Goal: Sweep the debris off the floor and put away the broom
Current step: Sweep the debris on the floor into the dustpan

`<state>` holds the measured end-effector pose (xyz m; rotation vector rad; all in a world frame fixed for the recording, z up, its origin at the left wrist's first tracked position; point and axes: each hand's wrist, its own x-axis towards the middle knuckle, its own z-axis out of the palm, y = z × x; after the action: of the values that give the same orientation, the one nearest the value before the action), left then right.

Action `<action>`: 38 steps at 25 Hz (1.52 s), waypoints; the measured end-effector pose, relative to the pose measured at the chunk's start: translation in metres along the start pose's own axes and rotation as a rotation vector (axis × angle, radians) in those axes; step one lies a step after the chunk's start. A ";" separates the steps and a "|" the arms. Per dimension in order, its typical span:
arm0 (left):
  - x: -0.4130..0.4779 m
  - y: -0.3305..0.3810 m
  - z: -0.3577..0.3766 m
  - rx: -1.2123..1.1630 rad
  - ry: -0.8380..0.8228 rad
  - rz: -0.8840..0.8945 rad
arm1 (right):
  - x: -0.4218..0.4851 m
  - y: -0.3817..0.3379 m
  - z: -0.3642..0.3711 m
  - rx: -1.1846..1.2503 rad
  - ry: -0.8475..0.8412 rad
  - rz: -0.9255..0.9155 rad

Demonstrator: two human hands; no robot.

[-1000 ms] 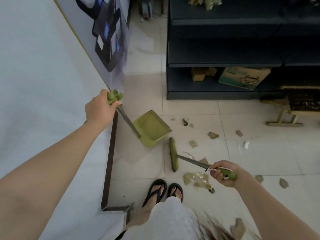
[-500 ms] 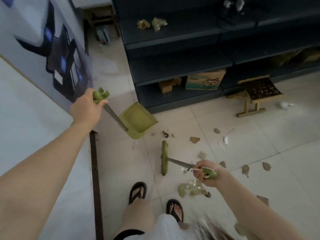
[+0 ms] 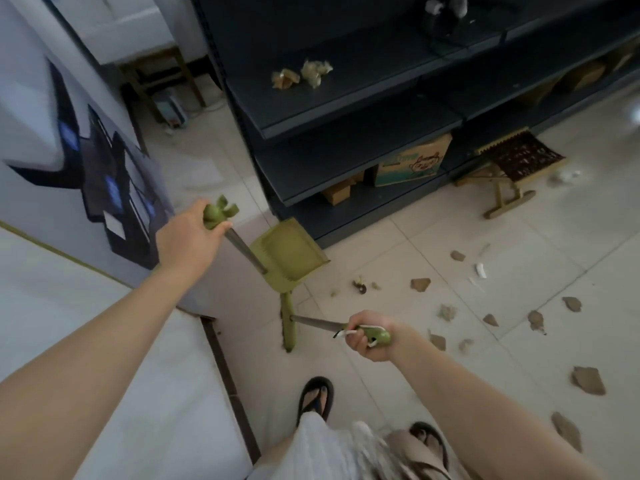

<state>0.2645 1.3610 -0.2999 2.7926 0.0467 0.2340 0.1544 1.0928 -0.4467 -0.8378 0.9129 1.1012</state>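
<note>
Since half second ago our broom [image 3: 289, 323] head drew closer to dustpan [image 3: 289, 254], now touching its rear edge. Left hand [image 3: 187, 237] fisted round dustpan handle; right hand [image 3: 367, 336] fisted round broom grip. Dustpan tray holds nothing visible; cardboard scraps [image 3: 420, 284] scattered on floor tiles [image 3: 554, 258] to right.

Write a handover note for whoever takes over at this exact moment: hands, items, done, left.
Left hand grips the green long-handled dustpan, which sits beside the dark shelving unit.
Right hand grips the green short-handled broom, its head just in front of the pan.
Done: nothing visibly collected; the pan looks empty.
Left: brown paper scraps litter the tile floor to the right; sweep them in, then stow the broom.
</note>
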 end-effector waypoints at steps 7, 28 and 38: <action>0.049 -0.049 0.001 -0.031 -0.027 0.059 | 0.067 -0.018 0.056 0.134 -0.111 0.006; 0.071 0.105 0.066 -0.107 -0.173 0.152 | -0.074 0.003 -0.204 0.823 -0.037 -0.321; 0.050 0.210 0.098 -0.161 -0.123 0.141 | -0.126 0.049 -0.259 0.535 0.085 -0.226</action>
<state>0.3306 1.1340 -0.3127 2.6458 -0.1908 0.0951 0.0355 0.8266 -0.4386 -0.5272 1.0898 0.5848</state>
